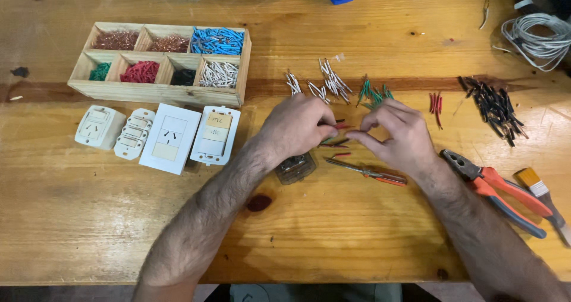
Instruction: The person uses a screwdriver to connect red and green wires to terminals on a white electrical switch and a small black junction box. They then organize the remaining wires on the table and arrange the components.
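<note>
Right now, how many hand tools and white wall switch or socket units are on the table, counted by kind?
White switch or socket units: 4 (first, second, third, fourth)
Pliers: 1
Screwdriver: 1
Paintbrush: 1
Total: 7

Four white switch plates (159,134), one seven-compartment wooden tray (156,91) (wire bits inside), one pliers (498,190).
</note>
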